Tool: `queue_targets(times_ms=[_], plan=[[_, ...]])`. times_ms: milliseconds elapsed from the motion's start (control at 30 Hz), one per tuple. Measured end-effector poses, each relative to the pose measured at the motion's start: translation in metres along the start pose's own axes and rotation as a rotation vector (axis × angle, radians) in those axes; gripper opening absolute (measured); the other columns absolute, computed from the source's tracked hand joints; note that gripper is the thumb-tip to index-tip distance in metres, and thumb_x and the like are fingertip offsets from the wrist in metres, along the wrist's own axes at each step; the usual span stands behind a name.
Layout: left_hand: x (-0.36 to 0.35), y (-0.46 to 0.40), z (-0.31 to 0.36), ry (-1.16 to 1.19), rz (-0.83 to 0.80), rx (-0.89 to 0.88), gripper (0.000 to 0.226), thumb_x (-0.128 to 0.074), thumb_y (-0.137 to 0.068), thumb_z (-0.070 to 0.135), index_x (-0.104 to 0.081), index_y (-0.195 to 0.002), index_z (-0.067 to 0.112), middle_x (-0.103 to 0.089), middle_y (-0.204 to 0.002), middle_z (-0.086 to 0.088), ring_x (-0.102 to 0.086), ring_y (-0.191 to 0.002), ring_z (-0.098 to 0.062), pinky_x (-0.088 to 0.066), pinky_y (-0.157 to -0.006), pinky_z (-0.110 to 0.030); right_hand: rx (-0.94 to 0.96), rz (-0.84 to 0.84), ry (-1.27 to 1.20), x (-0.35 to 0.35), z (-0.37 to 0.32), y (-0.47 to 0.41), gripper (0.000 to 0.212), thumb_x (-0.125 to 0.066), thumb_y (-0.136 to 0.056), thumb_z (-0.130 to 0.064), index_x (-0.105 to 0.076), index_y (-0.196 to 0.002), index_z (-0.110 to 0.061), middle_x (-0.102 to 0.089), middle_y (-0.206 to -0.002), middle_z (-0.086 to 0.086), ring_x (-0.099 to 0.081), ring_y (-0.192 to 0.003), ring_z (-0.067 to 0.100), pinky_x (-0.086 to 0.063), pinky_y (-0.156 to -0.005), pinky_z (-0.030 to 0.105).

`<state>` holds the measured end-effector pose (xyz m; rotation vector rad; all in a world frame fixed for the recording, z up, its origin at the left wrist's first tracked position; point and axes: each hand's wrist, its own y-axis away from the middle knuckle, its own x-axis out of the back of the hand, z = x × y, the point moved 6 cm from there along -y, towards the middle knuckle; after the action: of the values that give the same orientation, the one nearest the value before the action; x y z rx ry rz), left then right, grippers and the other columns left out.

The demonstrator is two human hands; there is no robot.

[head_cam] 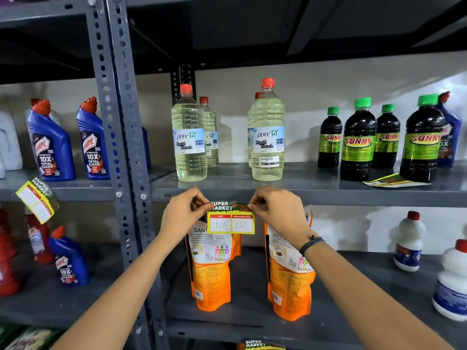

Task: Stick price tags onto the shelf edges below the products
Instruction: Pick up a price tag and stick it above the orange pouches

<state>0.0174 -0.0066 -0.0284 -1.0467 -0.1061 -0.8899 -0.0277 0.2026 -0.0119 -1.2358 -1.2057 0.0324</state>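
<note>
A yellow and red price tag (231, 218) marked 160 and 110 hangs against the grey shelf edge (353, 197), just below the clear liquid bleach bottles (190, 137). My left hand (183, 210) pinches the tag's top left corner. My right hand (276, 210) pinches its top right corner. The tag's green top strip lies along the shelf edge between my fingers. Another tag (37, 199) hangs tilted from the left bay's shelf edge, under the blue toilet cleaner bottles (50, 142).
A loose tag (394, 182) lies flat on the shelf by the dark green-capped bottles (357, 140). Orange pouches (211, 274) stand on the lower shelf behind my wrists. White bottles (409, 242) stand lower right. A perforated upright post (118, 147) divides the bays.
</note>
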Motion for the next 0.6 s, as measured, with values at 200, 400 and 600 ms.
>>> queue_targets(times_ms=[200, 400, 600], plan=[[-0.0018, -0.0002, 0.0015, -0.053, 0.022, 0.004, 0.017, -0.075, -0.074, 0.023, -0.059, -0.068, 0.026, -0.067, -0.07, 0.007, -0.06, -0.065, -0.014, -0.054, -0.061, -0.041, -0.005, -0.003, 0.011, -0.0022, 0.0, -0.0008, 0.008, -0.063, -0.083, -0.031, -0.064, -0.083, -0.023, -0.07, -0.087, -0.006, -0.063, -0.08, 0.014, -0.048, -0.063, 0.028], [-0.0016, -0.0012, -0.0004, -0.04, 0.003, 0.006, 0.015, -0.075, -0.074, 0.023, -0.06, -0.069, 0.025, -0.068, -0.071, 0.005, -0.061, -0.066, -0.017, -0.052, -0.061, -0.041, -0.009, 0.005, -0.019, -0.0018, 0.0001, -0.0009, 0.008, -0.065, -0.082, -0.03, -0.065, -0.081, -0.022, -0.07, -0.085, -0.006, -0.063, -0.078, 0.013, -0.047, -0.062, 0.027], [-0.0008, -0.0048, -0.001, 0.091, -0.071, 0.027, 0.014, -0.073, -0.076, 0.016, -0.061, -0.071, 0.02, -0.07, -0.077, 0.0, -0.06, -0.071, -0.014, -0.048, -0.067, -0.031, -0.059, 0.0, -0.109, -0.001, 0.0045, -0.0005, 0.006, -0.068, -0.08, -0.03, -0.065, -0.078, -0.025, -0.068, -0.076, -0.009, -0.059, -0.07, 0.007, -0.045, -0.059, 0.023]])
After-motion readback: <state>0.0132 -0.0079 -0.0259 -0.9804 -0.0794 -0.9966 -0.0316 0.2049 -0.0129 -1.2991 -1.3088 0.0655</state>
